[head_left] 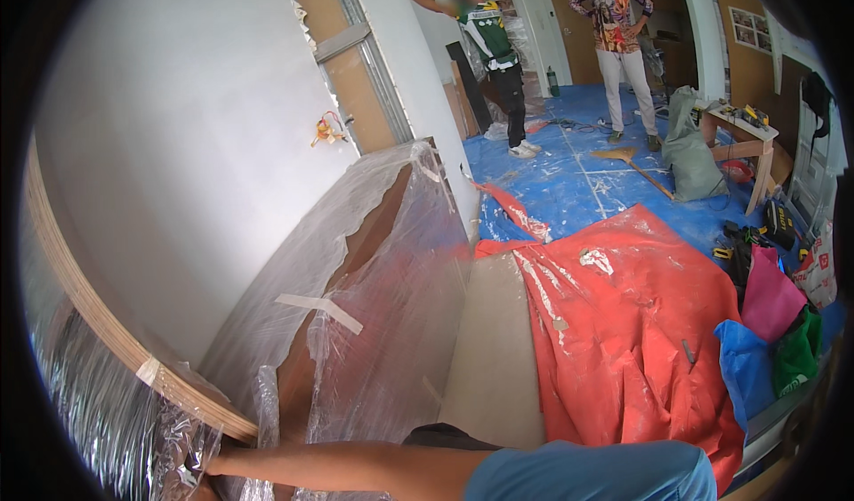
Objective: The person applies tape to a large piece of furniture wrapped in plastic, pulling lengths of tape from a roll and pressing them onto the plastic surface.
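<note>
My right arm, in a blue short sleeve, stretches leftward along the lower edge. At its end my right hand (212, 467) reaches in at crumpled clear plastic wrap (189, 443), which hides most of the fingers. It lies just below the lower end of a curved plywood edge (116, 336) with a bit of tape on it. Shiny plastic film (89, 412) hangs below that edge. Beside the arm stands a long brown cabinet or panel (366, 243), wrapped in torn clear plastic and taped. My left hand is not visible.
A red sheet (636, 314) lies rumpled over the blue floor covering (569, 172). A beige board (489, 350) lies beside it. Two people stand farther back. A broom (645, 170), a sack (694, 159), a wooden bench (745, 136) and several bags (769, 301) are at the right.
</note>
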Available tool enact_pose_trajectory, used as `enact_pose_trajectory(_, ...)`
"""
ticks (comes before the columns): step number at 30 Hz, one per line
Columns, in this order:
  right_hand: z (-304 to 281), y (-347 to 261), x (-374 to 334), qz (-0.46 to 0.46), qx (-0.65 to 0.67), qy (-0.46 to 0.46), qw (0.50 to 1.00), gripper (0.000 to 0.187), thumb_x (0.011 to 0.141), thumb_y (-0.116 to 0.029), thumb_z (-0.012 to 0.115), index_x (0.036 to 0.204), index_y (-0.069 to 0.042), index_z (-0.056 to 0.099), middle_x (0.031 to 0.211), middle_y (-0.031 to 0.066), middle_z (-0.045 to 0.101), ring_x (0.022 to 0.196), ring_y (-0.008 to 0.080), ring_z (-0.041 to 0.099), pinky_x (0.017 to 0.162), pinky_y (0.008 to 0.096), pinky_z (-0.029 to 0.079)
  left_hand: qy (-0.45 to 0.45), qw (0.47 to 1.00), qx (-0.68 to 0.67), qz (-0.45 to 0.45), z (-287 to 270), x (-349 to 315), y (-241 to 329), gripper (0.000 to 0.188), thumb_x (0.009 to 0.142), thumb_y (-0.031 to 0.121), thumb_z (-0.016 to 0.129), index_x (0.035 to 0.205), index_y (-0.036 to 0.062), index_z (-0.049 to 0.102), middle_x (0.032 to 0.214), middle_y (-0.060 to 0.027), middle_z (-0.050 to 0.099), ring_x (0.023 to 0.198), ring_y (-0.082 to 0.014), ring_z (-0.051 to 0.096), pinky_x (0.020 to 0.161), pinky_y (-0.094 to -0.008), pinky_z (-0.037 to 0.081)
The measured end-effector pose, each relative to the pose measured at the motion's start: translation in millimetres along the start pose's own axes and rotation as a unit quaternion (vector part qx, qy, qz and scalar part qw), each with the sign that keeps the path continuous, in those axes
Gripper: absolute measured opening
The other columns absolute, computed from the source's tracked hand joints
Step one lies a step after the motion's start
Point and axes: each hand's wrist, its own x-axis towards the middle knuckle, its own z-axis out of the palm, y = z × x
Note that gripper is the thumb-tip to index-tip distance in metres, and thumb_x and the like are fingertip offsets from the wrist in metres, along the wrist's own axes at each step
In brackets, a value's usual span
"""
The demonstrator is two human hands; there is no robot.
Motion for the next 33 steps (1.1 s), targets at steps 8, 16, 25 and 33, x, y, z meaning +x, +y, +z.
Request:
enact_pose_trajectory(8, 15.0, -10.3, 14.5, -0.031, 0.012, 0.021, 0.999, 0.068, 0.086, -0.055, 0.066, 0.135, -0.008, 0.061, 0.137, 0.0198, 0.060, 0.130, 0.0360, 0.055, 0.110, 0.0485, 0.043, -0.041, 0.993, -0.079, -0.071, 63.4, -32.6, -40.0, 0.048, 0.107, 0.037, 0.046, 0.134, -0.0012, 0.057, 0.135, -0.0193, 0.061, 0.119, -0.0346, 0.058, 0.099, -0.0423, 0.045)
enact_pose_trajectory(16, 23.3, 11.0, 48.3, -0.005, -0.083, 0.150, 0.985, 0.068, 0.086, -0.056, 0.067, 0.135, -0.008, 0.061, 0.136, 0.0202, 0.061, 0.130, 0.0367, 0.055, 0.110, 0.0492, 0.043, 0.003, 0.976, -0.155, -0.150, -48.7, 66.1, 4.3, 0.020, 0.083, 0.022, 0.073, 0.094, 0.0057, 0.074, 0.085, -0.0206, 0.071, 0.074, -0.0397, 0.068, 0.069, -0.0508, 0.054)
enact_pose_trajectory(25, 33.7, 27.7, 70.1, 0.010, -0.152, 0.181, 0.972, 0.050, 0.093, -0.042, 0.059, 0.131, -0.009, 0.064, 0.139, 0.0193, 0.060, 0.131, 0.0382, 0.054, 0.111, 0.0501, 0.042, -0.074, 0.984, 0.124, -0.100, -15.9, 57.1, 18.7, 0.022, 0.090, 0.020, 0.056, 0.096, 0.0073, 0.072, 0.090, -0.0217, 0.072, 0.084, -0.0369, 0.072, 0.068, -0.0569, 0.054)
enact_pose_trajectory(33, 19.4, -14.8, 33.1, 0.031, -0.162, 0.155, 0.974, 0.053, 0.091, -0.031, 0.060, 0.134, -0.001, 0.058, 0.139, 0.0251, 0.057, 0.134, 0.0383, 0.051, 0.111, 0.0505, 0.042, 0.318, 0.932, 0.156, -0.076, 74.3, -25.4, -66.5, 0.034, 0.098, 0.035, 0.061, 0.126, 0.0166, 0.066, 0.112, -0.0094, 0.069, 0.096, -0.0257, 0.070, 0.083, -0.0464, 0.056)
